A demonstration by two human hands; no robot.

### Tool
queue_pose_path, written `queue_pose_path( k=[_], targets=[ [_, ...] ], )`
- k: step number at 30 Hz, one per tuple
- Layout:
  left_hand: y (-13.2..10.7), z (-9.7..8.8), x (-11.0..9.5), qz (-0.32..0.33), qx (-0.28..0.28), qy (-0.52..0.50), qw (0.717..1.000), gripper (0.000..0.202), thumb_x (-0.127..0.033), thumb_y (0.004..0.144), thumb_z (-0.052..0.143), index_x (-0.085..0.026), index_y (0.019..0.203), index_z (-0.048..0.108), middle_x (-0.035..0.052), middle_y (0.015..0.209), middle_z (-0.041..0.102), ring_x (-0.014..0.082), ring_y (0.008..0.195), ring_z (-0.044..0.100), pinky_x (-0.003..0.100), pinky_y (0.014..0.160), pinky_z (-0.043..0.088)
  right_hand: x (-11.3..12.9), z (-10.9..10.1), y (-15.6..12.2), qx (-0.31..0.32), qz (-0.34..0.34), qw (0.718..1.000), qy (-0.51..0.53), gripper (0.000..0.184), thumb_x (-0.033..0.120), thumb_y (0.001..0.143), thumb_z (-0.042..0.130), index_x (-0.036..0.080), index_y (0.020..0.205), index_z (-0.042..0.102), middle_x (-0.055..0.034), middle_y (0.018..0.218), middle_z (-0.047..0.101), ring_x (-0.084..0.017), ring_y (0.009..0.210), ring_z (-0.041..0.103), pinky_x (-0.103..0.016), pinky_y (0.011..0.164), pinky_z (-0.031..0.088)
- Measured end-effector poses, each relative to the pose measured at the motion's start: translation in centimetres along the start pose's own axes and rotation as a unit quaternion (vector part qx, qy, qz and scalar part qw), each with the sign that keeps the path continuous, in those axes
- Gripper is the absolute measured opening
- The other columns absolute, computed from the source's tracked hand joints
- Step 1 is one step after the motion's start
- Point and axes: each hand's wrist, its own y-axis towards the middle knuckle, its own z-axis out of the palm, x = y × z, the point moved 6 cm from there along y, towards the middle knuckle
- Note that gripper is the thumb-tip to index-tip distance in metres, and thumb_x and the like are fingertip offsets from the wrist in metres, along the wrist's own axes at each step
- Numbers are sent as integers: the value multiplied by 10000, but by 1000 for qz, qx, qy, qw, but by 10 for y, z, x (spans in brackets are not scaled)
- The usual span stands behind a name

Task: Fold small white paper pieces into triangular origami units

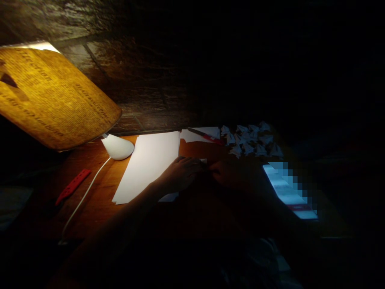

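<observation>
Bench (99,196) carries a lamp (57,96) just left of the white paper stack (147,164), and a lit-screen device (287,192) well right of that stack. Left hand (182,172) is at the stack's right edge, fingers together and bent, right hand (224,172) farther right in shadow; can't tell if either pinches. Folded paper shapes (252,140) sit right of the stack, small paper piece (203,161) nearer it, between both hands' fingertips.

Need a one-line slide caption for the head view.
Near a lit lamp, left hand and right hand at a small white piece, with a paper stack and folded paper shapes nearby.
</observation>
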Motion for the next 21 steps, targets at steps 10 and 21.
queue_pose_path(
  k=[10, 21],
  targets=[
    [-2, -2, 5, 33, -13, -15, 999, 289, -228, 1010, 580, -217, 1287, 661, 103, 1355, 660, 279, 1215, 626, 481, 1051, 479, -3, -3, -2, -39, 9, 999, 12, 334, 328, 1019, 512, 262, 1095, 830, -80, 1038, 825, -237, 888, 745, -331, 797, 485],
    [0, -2, -1, 5, -22, 12, 1000, 269, -258, 984, 641, -195, 1244, 665, 119, 1204, 639, 290, 1097, 605, 459, 979, 521, -4, 0, 3, -65, 7, 998, 20, 336, 335, 1033, 522, 239, 1176, 810, -81, 1096, 820, -224, 951, 737, -307, 826, 474]
  ],
)
